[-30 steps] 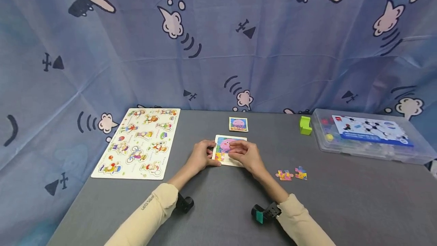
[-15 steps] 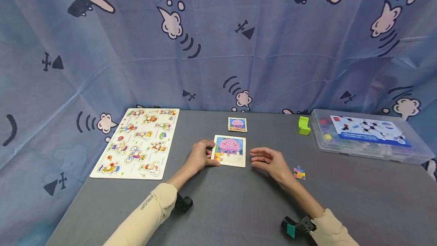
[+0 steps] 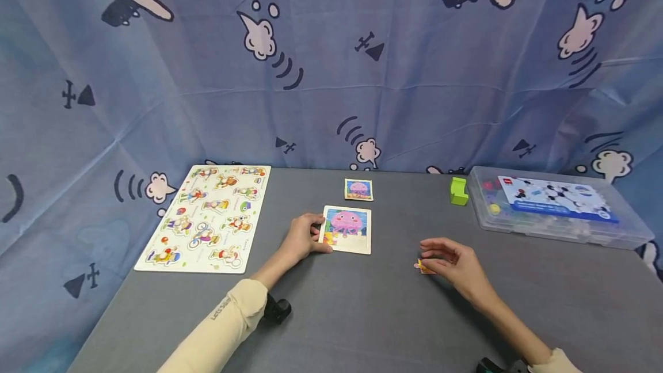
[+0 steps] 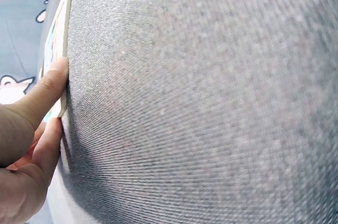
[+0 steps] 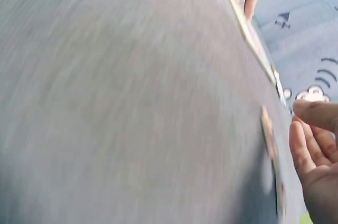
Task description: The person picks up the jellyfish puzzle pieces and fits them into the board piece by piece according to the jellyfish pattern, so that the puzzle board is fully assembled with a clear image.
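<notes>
My left hand point(image 3: 304, 236) grips the left edge and near corner of a small framed jigsaw puzzle point(image 3: 357, 242); its thumb lies along the front edge in the left wrist view. A pink octopus picture fills most of the frame, and bare tray shows at the lower right. Farther right, my right hand point(image 3: 456, 266) hovers with loosely bent fingers over loose jigsaw pieces point(image 3: 418, 266), mostly hidden beneath it in the head view. From the right wrist, two pieces point(image 5: 268, 131) appear flat on the table, apart from the fingers and thumb.
A small octopus picture card point(image 3: 358, 190) lies just behind the puzzle. To the left is a large board with cartoon animal figures point(image 3: 207, 220). A green block point(image 3: 458, 191) and a clear plastic case point(image 3: 559, 206) sit at the back right, before a blue curtain point(image 3: 311, 62).
My right hand has left the puzzle and moved right and nearer, over the loose pieces. The left hand keeps its hold on the puzzle's edge.
</notes>
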`<state>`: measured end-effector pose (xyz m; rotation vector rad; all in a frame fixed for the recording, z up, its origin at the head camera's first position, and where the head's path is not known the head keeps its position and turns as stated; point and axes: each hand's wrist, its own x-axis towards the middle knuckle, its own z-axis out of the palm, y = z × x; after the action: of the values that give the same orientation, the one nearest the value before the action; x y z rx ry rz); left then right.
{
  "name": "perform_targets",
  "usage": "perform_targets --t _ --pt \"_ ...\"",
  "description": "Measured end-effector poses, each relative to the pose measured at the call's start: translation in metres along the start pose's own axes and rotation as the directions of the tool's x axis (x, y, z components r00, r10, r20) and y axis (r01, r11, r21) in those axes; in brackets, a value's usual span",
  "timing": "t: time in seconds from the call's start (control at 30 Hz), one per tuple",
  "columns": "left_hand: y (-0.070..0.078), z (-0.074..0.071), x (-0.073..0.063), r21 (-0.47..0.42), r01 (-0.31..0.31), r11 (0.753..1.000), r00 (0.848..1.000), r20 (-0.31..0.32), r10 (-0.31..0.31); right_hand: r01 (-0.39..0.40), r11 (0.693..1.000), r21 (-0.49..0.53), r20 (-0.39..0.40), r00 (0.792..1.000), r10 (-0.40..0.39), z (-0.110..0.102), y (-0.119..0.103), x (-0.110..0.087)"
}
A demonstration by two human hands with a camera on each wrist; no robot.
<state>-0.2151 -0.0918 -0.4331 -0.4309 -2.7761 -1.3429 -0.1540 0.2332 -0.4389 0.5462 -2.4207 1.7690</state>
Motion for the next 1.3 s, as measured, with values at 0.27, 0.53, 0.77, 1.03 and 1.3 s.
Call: perform_targets --t 0.27,0.53,0.77,1.03,1.3 --pt "-0.003 0.0 -0.001 -0.009 -0.003 1.0 1.0 0.004 0.003 0.099 0.985 -0.139 0.078 0.993 -0.089 -0.024 0.011 -0.012" --pt "-0.002 0.001 -0.001 0.005 -0.017 1.0 1.0 -0.005 0.017 0.056 0.926 -0.372 0.132 0.991 -0.007 -0.031 0.009 -0.01" --pt "-0.002 0.001 0.0 0.015 -0.005 1.0 1.0 0.01 0.004 0.065 0.863 -0.502 0.147 0.989 0.011 -0.031 0.01 -0.003" --pt "-0.003 0.002 0.0 -0.005 0.005 1.0 1.0 0.011 -0.005 0.049 0.976 -0.214 0.154 0.988 -0.016 -0.032 0.006 -0.001" --pt "-0.004 0.001 0.001 -0.005 0.004 1.0 1.0 0.003 -0.004 -0.11 0.994 0.025 0.119 0.987 0.106 -0.029 0.005 0.003"
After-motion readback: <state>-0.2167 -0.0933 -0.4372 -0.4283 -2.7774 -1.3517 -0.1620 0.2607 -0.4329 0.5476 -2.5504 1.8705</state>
